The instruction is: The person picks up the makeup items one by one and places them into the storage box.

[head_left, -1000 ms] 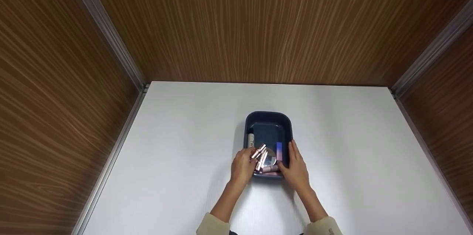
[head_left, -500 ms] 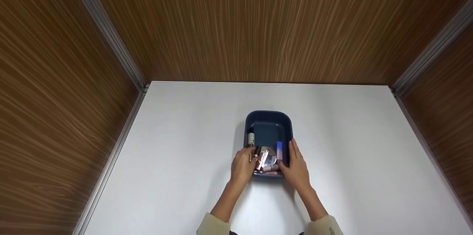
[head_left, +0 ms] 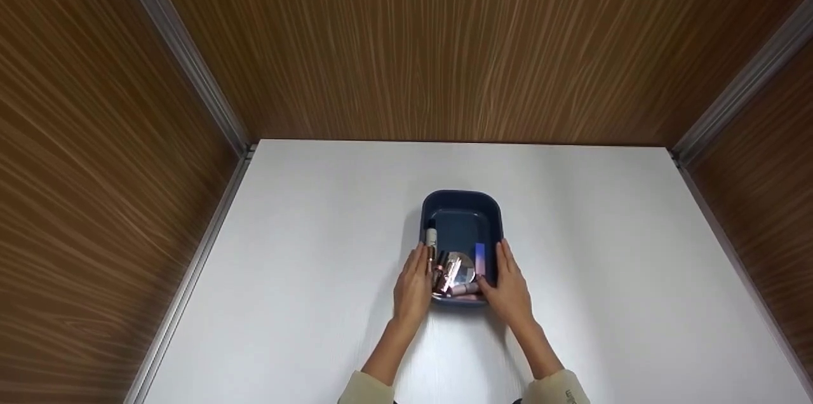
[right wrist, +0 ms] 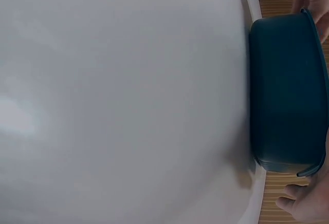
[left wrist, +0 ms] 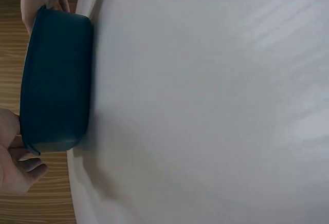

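A dark blue plastic bin (head_left: 462, 223) stands on the white table and holds several cosmetics. Inside are a white tube with a dark cap (head_left: 432, 237), shiny metallic lipstick-like tubes (head_left: 450, 274), a round reflective compact (head_left: 467, 272), a blue-to-pink tube (head_left: 480, 258) and a pinkish tube (head_left: 463, 290). My left hand (head_left: 413, 289) lies along the left wall, fingers straight and pointing forward; its thumb is hidden. At the right wall, my right hand (head_left: 508, 293) pinches the side, thumb inside and fingers outside. Both wrist views show the bin's outer wall (left wrist: 56, 80) with hands at its sides.
White table surface (head_left: 317, 232) surrounds the bin. Wood-grain panels (head_left: 444, 42) rise behind it and on both sides, with metal strips (head_left: 190, 42) at the corners.
My left hand has let go of a metallic tube, which now lies in the bin, and has moved onto the left wall with straightened fingers. The right hand has stayed in place.
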